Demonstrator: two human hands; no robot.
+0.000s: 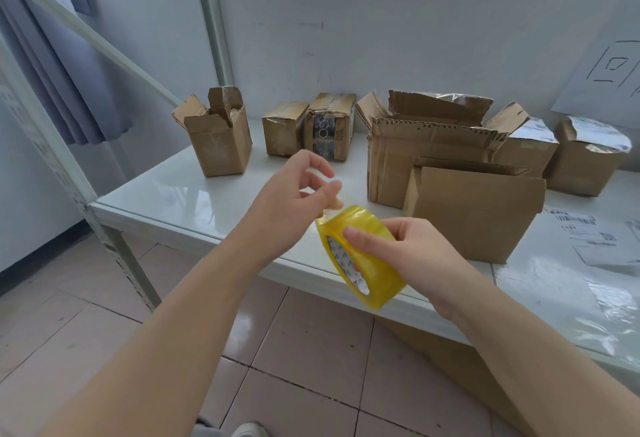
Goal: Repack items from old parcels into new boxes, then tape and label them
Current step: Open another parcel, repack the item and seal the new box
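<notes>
Tape of glossy, see-through yellow, wound on a white card core printed with small teal shapes: I see the tape roll (360, 256) held in the air just off the front edge of the desk (180, 194), over the tiled floor (294, 367). My right grip (412, 256) is wrapped round it, thumb laid across the outer band, a fingertip showing inside the core. My left grip (294, 194) pinches the tape end (335, 204) between thumb and forefinger just above the roll.

On the shiny white desk stand brown corrugated boxes. A smooth new box (474, 211) is near the front edge, and a large box (415, 156) with a jagged perforated flap is behind it. A small open box (221, 145) stands toward the left edge. Beside the right edge lies a label sheet (588, 239), its barcode print too small to read.
</notes>
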